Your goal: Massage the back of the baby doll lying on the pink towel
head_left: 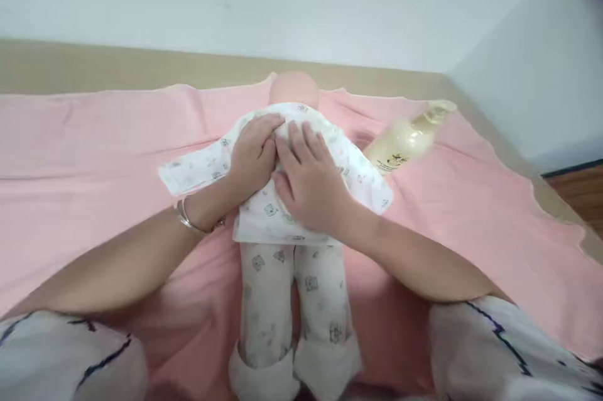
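A baby doll (294,88) in a white printed shirt (360,168) and matching trousers (268,300) lies stretched out on a pink cloth (94,137). Only the smooth, rounded top of its head shows, so I cannot tell which way it faces. My left hand (255,153) rests on the upper left of the shirt, its fingers laid out toward the middle. Beside it, my right hand (311,178) lies flat on the shirt with fingers spread. The two hands nearly touch at the thumb and fingertips. Neither one grips anything.
A pale yellow pump bottle (405,140) lies tilted on the cloth, right of the doll's sleeve. Behind the cloth runs a tan surface edge (141,65) against a white wall (282,5). A brown wooden piece (579,190) shows at far right.
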Demonstrator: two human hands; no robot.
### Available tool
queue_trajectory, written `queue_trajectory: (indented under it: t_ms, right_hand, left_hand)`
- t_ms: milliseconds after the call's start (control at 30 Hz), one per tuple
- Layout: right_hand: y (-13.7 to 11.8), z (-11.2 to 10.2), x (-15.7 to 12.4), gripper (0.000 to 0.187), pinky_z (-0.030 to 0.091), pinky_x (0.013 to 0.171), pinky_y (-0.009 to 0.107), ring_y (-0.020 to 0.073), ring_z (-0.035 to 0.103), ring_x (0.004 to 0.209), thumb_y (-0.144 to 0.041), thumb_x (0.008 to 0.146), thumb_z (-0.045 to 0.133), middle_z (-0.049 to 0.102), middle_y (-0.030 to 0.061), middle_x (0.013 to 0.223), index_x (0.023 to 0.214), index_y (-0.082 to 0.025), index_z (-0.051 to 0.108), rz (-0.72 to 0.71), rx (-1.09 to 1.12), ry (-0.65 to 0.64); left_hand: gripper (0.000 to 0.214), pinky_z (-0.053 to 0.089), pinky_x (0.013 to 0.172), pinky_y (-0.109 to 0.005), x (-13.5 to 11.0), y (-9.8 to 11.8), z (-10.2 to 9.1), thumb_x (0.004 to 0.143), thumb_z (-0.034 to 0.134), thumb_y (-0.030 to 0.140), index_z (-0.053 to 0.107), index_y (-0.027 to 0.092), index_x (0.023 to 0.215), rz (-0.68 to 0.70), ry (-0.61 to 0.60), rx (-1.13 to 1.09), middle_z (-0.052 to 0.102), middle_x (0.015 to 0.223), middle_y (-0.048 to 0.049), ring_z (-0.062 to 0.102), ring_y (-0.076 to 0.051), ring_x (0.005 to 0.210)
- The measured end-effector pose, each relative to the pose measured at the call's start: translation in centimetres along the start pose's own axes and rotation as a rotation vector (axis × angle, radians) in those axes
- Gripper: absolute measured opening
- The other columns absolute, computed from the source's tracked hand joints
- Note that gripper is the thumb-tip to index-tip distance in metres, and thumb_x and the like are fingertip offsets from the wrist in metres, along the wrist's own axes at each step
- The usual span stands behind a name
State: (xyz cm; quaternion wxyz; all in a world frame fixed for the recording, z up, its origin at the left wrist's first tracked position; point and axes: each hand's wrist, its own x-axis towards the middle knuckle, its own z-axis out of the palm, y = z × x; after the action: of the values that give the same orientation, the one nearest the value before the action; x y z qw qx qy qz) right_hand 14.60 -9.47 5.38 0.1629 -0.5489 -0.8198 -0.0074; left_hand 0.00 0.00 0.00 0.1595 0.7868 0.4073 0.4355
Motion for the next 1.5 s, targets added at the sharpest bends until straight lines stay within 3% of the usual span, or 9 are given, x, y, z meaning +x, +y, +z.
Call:
queue_trajectory:
  t_ms: [133,300,433,667,867,1033,1133,1333,1500]
  right_hand:
    - [0.6,0.3,0.5,0.067,0.014,0.139,0.056,0.0343,0.025,0.165,-0.030,0.104,0.044,0.030,0.0203,0.173,0.162,0.002,0.040,-0.023,0.056,-0.041]
    - [2.9,-0.1,2.1,0.057,0.014,0.137,0.062,0.0298,0.023,0.166,-0.031,0.107,0.037,0.029,0.0073,0.176,0.160,-0.017,0.049,0.030,0.162,-0.078]
    - [4.6,0.0,3.0,0.054,0.018,0.135,0.064,0.0288,0.025,0.166,-0.029,0.107,0.031,0.035,0.0026,0.174,0.155,-0.026,0.057,0.068,0.218,-0.046]
    - [6.1,0.4,3.9,0.064,0.019,0.138,0.051,0.0267,0.025,0.166,-0.033,0.107,0.032,0.030,0.0125,0.175,0.165,-0.007,0.038,0.121,0.190,-0.066]
    - [3.7,-0.1,2.5,0.065,0.021,0.137,0.055,0.0344,0.023,0.166,-0.025,0.104,0.031,0.030,0.0169,0.175,0.164,0.000,0.036,0.116,0.074,-0.072]
    - [1.1,-0.2,0.4,0.065,0.022,0.136,0.059,0.0367,0.026,0.164,-0.025,0.103,0.033,0.035,0.0168,0.173,0.163,-0.001,0.040,0.071,0.048,-0.022]
    - [0.8,-0.2,0.4,0.067,0.019,0.138,0.057,0.0337,0.023,0.166,-0.022,0.100,0.033,0.032,0.0143,0.174,0.164,-0.001,0.038,0.089,0.073,-0.041]
    - [2.2,-0.3,2.0,0.080,0.010,0.139,0.055,0.0302,0.013,0.168,-0.020,0.090,0.041,0.020,0.0106,0.179,0.167,-0.004,0.030,0.163,0.139,-0.112]
    - [4.0,-0.5,3.2,0.070,0.014,0.137,0.058,0.0291,0.016,0.168,-0.023,0.099,0.030,0.021,0.0093,0.179,0.168,-0.011,0.031,0.191,0.161,-0.135]
  left_hand:
    - [0.058,0.043,0.130,-0.052,0.7,0.8,-0.4,0.108,0.021,0.046,0.065,0.019,0.133,0.025,-0.114,0.042,0.067,0.148,-0.0068,0.058,-0.022,0.143]
    - [0.047,0.043,0.129,-0.048,0.7,2.9,-1.3,0.101,0.031,0.023,0.061,0.015,0.137,-0.049,-0.191,0.121,0.064,0.150,-0.0116,0.057,-0.024,0.144]
    - [0.054,0.039,0.132,-0.049,0.5,4.1,-1.7,0.101,0.030,0.019,0.054,0.012,0.149,-0.096,-0.224,0.160,0.057,0.158,-0.0131,0.050,-0.024,0.152]
    - [0.058,0.026,0.138,-0.057,0.2,6.0,-2.0,0.104,0.030,0.021,0.048,0.010,0.157,-0.184,-0.338,0.247,0.041,0.170,-0.0170,0.033,-0.031,0.163]
    - [0.064,0.021,0.139,-0.057,0.1,7.2,-2.2,0.099,0.030,0.017,0.042,0.006,0.161,-0.182,-0.412,0.247,0.034,0.174,-0.0177,0.026,-0.033,0.166]
    - [0.057,0.026,0.139,-0.054,0.8,5.8,-2.0,0.098,0.030,0.019,0.058,0.011,0.147,-0.183,-0.360,0.156,0.049,0.164,-0.0135,0.039,-0.029,0.158]
    - [0.057,0.024,0.139,-0.054,0.6,5.0,-1.5,0.099,0.030,0.021,0.055,0.014,0.150,-0.182,-0.303,0.127,0.046,0.167,-0.0114,0.037,-0.027,0.160]
    - [0.062,0.020,0.140,-0.052,0.0,4.4,-1.0,0.097,0.032,0.023,0.050,0.013,0.156,-0.178,-0.274,0.124,0.043,0.170,-0.0113,0.034,-0.026,0.162]
    - [0.063,0.020,0.140,-0.053,0.1,4.5,-1.0,0.098,0.032,0.023,0.047,0.016,0.159,-0.186,-0.265,0.132,0.043,0.170,-0.0101,0.033,-0.027,0.162]
